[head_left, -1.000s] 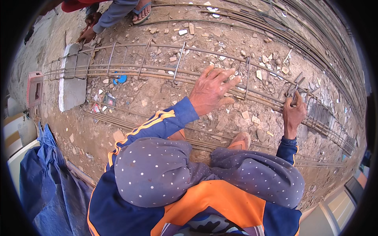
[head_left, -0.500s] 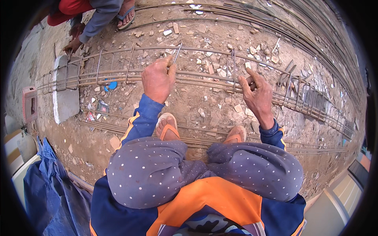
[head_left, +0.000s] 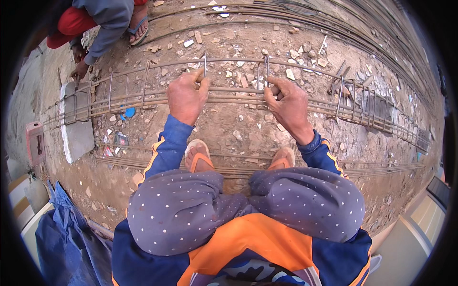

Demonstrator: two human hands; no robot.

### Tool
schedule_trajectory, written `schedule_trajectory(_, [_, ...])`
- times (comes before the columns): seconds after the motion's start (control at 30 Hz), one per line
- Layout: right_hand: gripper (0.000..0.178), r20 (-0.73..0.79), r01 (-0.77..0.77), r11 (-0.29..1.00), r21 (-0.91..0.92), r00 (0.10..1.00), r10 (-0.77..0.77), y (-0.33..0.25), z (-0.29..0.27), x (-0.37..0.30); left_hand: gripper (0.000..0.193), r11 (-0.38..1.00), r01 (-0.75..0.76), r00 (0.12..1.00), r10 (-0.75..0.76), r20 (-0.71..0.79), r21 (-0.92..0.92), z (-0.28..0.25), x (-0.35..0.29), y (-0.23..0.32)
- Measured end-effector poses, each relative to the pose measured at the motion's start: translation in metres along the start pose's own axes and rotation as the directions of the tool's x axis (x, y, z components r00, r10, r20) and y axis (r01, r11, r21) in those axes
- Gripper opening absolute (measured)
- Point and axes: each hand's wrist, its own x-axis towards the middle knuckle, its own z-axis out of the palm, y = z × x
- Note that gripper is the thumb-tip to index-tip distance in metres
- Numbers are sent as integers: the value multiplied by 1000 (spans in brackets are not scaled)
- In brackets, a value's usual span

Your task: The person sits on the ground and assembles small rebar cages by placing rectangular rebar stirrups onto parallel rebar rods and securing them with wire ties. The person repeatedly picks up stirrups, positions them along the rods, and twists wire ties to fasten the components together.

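Observation:
A long cage of rusty steel bars (head_left: 229, 97) lies across the ground in front of me, with rectangular wire stirrups looped around its bars. My left hand (head_left: 186, 99) is closed at one stirrup (head_left: 205, 66), pinching its side near the bars. To the right, my right hand (head_left: 289, 107) has its thumb and index finger at another stirrup (head_left: 266, 71); its other fingers are curled in. Whatever small thing may lie inside that right palm is hidden. Between the two hands the bars run on uncovered.
At the left, a pale slab (head_left: 78, 136) lies under the cage, near a pinkish block (head_left: 35, 143). A co-worker's hand (head_left: 80, 70) touches the cage's far left. Long loose bars (head_left: 353, 26) lie beyond; others (head_left: 138, 163) pass by my feet. Rubble and a blue tarp (head_left: 67, 233) lie around.
My right hand has moved left and its fingers have closed in at the stirrup. The stirrup at my left hand has gone from tilted to nearly upright. The whole view has shifted slightly.

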Motion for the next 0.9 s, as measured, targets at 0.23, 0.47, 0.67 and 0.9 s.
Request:
schedule_trajectory(0.23, [25, -283, -89, 876, -474, 958, -56, 53, -62, 3, 37, 994, 105, 993, -103, 52, -40, -4, 1, 3])
schedule_trajectory(0.47, [26, -382, -232, 746, -624, 924, -32, 133, -100, -22, 35, 993, 77, 997, -76, 16, -92, 1, 4, 2])
schedule_trajectory(0.67, [23, -320, -116, 904, -411, 947, -24, 97, -73, -12, 35, 993, 76, 997, -76, 0, -91, -1, 5, 0])
schedule_trajectory(0.9, [20, -345, -147, 951, -273, 938, 46, 90, -80, -15, 35, 995, 74, 997, -72, 31, -69, 3, 3, 7])
